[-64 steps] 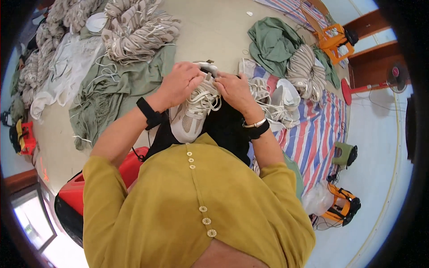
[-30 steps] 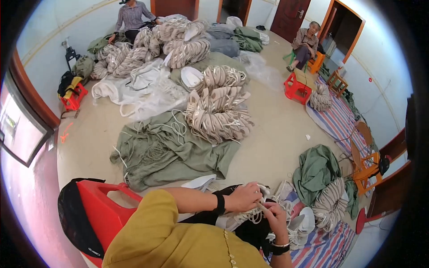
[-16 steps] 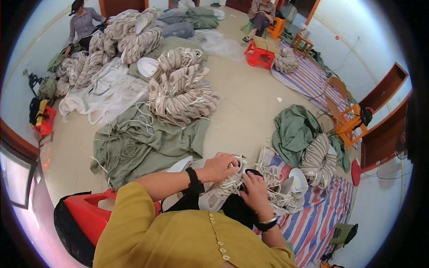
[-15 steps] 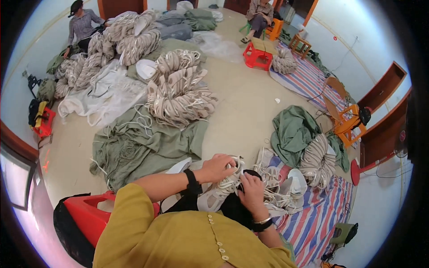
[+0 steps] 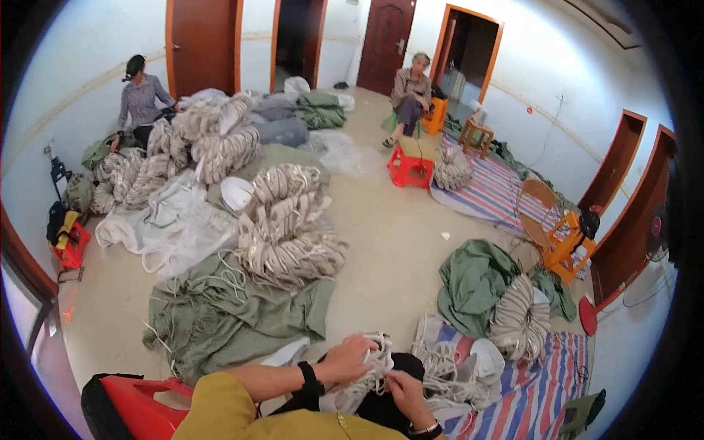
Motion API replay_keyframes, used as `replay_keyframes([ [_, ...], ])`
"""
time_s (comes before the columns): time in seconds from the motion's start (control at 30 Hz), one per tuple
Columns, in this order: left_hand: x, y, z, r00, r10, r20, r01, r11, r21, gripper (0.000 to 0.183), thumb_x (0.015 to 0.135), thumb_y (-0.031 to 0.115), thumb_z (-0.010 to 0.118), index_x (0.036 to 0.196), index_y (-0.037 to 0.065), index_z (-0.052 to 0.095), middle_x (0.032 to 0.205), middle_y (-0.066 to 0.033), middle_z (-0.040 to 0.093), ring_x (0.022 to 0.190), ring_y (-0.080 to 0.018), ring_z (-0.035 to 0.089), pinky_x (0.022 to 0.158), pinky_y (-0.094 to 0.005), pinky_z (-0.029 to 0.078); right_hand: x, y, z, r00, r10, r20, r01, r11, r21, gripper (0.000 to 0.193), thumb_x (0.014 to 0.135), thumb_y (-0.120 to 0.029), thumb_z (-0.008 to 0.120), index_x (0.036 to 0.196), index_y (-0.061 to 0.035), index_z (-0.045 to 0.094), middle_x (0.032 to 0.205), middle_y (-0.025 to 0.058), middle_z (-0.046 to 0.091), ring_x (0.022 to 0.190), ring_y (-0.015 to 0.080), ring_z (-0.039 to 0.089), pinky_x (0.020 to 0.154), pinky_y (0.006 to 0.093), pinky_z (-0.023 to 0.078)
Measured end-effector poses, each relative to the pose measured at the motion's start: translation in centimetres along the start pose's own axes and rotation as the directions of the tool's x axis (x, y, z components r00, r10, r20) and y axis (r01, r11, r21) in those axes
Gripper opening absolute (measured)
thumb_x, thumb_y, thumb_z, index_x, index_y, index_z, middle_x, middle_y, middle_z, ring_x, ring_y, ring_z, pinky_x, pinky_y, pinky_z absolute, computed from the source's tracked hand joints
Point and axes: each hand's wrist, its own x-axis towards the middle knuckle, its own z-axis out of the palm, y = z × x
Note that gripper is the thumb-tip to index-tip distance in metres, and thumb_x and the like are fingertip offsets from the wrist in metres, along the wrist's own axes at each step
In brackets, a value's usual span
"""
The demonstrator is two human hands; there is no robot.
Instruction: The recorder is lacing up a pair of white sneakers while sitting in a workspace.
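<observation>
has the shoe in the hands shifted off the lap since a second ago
No. The pale shoe sits between the left hand and right hand, above the black lap as before; only the head camera tilted up.

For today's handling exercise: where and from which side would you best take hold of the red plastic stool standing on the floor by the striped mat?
Probably the red plastic stool is best taken by its flat top edge, coming from above. It stands upright with splayed legs, and the top rim looks clear, with open floor in front.
</observation>
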Motion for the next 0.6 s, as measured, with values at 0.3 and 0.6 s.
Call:
replay_keyframes([
  [0.3, -1.7, -0.5, -3.0, 0.983, -0.045, -0.179, 0.000, 0.971, -0.240, 0.037, 0.078, 0.027, 0.065, 0.107, 0.008, 0.052, 0.111, -0.0147, 0.052, 0.105, -0.0320, 0.050, 0.086, -0.0395, 0.044, 2.9, -7.3, -6.9, 0.970, 0.239, 0.048, -0.217, 0.756, 0.618, 0.012, 0.088, -0.002, 0.052, 0.094, 0.0016, 0.063, 0.077, 0.0107, 0.066, 0.053, 0.0111, 0.056, 0.047, 0.0228, 0.046],
  [0.6, -1.0, 1.1, -2.4, 0.995, 0.012, -0.096, 0.003, 0.988, 0.154, 0.033, 0.082, 0.038, 0.060, 0.076, 0.006, 0.053, 0.072, -0.0127, 0.056, 0.070, -0.0326, 0.055, 0.059, -0.0423, 0.042, 2.7, -3.3, -2.9, 0.984, 0.168, 0.057, -0.176, 0.964, 0.199, 0.020, 0.089, -0.013, 0.057, 0.105, -0.0011, 0.059, 0.093, 0.0085, 0.063, 0.077, 0.0172, 0.063, 0.067, 0.0273, 0.050],
])
